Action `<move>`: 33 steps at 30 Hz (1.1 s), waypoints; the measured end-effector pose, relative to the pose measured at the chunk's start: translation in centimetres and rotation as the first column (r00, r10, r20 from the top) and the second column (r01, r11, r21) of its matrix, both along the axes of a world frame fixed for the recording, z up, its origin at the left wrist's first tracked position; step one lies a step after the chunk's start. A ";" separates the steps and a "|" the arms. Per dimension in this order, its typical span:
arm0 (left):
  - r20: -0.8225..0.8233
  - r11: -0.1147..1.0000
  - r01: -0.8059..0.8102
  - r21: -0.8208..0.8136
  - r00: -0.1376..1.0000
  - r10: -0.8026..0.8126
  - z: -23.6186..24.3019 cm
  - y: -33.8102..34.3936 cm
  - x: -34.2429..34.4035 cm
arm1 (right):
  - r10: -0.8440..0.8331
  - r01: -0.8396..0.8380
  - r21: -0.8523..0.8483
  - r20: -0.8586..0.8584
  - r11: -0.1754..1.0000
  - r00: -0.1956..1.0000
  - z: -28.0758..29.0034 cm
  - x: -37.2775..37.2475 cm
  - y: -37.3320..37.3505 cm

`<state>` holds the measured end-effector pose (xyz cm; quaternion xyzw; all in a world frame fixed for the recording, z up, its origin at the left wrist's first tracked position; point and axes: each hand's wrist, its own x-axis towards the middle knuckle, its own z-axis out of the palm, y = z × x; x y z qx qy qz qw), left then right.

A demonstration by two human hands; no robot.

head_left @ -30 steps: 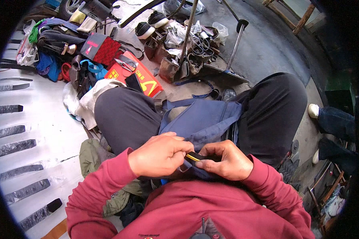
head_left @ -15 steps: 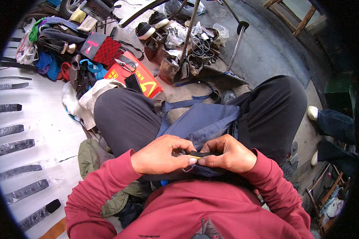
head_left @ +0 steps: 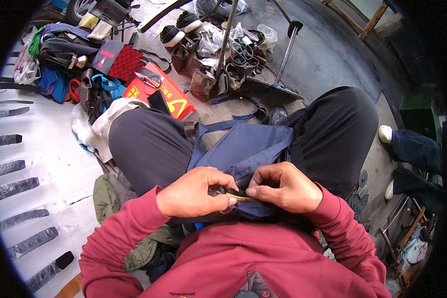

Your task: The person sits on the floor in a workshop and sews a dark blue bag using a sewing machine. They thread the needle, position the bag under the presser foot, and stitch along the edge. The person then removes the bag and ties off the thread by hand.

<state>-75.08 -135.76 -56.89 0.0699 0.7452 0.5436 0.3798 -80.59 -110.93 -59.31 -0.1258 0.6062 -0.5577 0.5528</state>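
Across my lap lies a navy blue cloth bag [head_left: 246, 144] with straps, its near edge gathered up close to my belly. My left hand [head_left: 196, 192] pinches a narrow black strip with a yellow edge [head_left: 241, 197] between thumb and fingers. From the other side, my right hand [head_left: 286, 188] pinches the same strip, its thumb and forefinger closed. A short stretch of the strip shows between the thumbs, just above the bag's cloth. Whether the strip is joined to the bag cannot be made out.
At the far left, a red box [head_left: 171, 94] holds scissors [head_left: 149, 79] and a phone [head_left: 158, 102]. Beyond my knees stand shoes [head_left: 172, 36], a tool-filled container and a metal stand [head_left: 286, 54]. Wrapped dark strips [head_left: 22, 188] lie on the left. Another person's legs [head_left: 414, 151] show at right.
My hands have drawn slightly apart, so more of the yellow edge shows between the thumbs. The whole view has shifted a little; both hands keep their pinch.
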 end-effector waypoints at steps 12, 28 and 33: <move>-0.065 0.996 0.058 -0.072 0.996 -0.063 -0.6 -0.2 0.4 | -0.112 0.115 -0.049 0.057 0.992 0.992 -0.6 1.0 -0.7; -0.083 1.000 -0.012 0.001 0.996 0.012 -0.8 -0.2 0.8 | 0.150 -0.153 -0.011 -0.152 0.988 0.977 -0.4 0.2 -0.7; -0.103 1.000 0.004 -0.024 0.995 -0.006 -0.7 -0.3 0.7 | 0.144 -0.148 -0.026 -0.126 0.989 0.981 -0.7 0.3 -1.0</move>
